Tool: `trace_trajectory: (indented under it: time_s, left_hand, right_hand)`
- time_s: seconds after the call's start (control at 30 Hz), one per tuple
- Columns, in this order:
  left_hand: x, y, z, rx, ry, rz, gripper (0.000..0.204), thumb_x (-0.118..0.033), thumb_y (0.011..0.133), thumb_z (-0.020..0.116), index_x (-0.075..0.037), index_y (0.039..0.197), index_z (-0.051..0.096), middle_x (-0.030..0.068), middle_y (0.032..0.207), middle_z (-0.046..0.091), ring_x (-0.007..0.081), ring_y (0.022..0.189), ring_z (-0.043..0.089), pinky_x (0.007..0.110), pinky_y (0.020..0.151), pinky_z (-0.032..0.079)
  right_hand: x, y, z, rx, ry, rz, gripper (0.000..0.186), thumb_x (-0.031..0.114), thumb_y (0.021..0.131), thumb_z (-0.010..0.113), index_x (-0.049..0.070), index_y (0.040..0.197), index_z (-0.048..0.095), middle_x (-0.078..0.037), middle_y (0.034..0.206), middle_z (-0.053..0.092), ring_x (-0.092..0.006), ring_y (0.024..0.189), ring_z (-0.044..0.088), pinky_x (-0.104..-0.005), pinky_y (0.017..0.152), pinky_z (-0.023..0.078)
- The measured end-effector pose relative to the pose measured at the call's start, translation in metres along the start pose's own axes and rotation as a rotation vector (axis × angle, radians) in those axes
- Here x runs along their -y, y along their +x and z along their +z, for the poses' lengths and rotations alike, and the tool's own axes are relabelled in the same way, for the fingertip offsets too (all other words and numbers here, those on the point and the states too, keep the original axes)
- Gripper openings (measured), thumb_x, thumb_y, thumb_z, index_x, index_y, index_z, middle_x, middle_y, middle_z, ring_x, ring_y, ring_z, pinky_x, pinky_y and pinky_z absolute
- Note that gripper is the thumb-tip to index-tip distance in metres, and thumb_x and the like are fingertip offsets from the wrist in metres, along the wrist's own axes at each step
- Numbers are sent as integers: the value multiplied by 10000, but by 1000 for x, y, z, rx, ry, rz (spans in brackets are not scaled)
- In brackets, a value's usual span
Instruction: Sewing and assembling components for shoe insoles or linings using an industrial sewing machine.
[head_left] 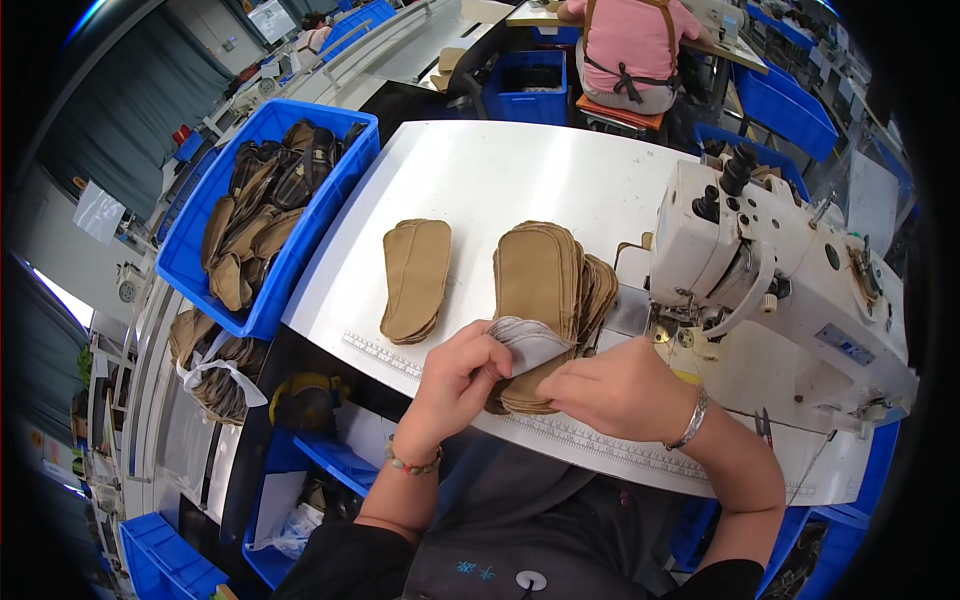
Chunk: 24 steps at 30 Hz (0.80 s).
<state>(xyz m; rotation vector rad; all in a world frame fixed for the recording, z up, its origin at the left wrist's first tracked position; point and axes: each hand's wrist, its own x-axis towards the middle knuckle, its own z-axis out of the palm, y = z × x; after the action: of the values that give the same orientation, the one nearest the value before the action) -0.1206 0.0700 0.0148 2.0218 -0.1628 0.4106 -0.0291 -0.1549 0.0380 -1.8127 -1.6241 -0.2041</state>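
Observation:
A stack of brown, sole-shaped fabric pieces (535, 270) lies on the white table, its near end under my hands. My left hand (462, 375) pinches the lifted near edge of upper pieces, so their pale grey underside (530, 345) shows. Close to the stack's near right side, my right hand (625, 392) has its fingers pressed together at the edge of the lower pieces; its fingertips are partly hidden, so what they hold is unclear. A smaller pile of the same brown pieces (416, 275) lies to the left, apart from both hands.
A white sewing machine (740, 260) stands at the right of the table (450, 160). Scissors (766, 428) lie near its base. At the left, a blue crate (345, 195) holds brown fabric parts. A ruler strip (600, 446) runs along the front edge. Ahead sits a person in pink (630, 50).

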Motion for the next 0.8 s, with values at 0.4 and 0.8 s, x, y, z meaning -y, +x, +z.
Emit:
trace_trajectory:
  time_s: [0.4, 0.8]
  left_hand:
    - [-9, 3, 0, 110, 32, -7, 86, -13, 830, 734, -39, 864, 660, 47, 807, 609, 150, 697, 523, 270, 627, 398]
    - [-12, 7, -5, 179, 34, 10, 107, 34, 845, 670, -41, 917, 691, 57, 842, 599, 187, 750, 573, 290, 663, 447]
  right_hand:
    - [-3, 0, 4, -160, -40, 25, 206, 105, 779, 717, 128, 982, 691, -14, 804, 678, -198, 597, 664, -313, 483, 499]
    - [-1, -1, 0, -32, 4, 103, 171, 93, 811, 762, 109, 976, 719, -59, 783, 712, -215, 611, 687, -308, 525, 522]
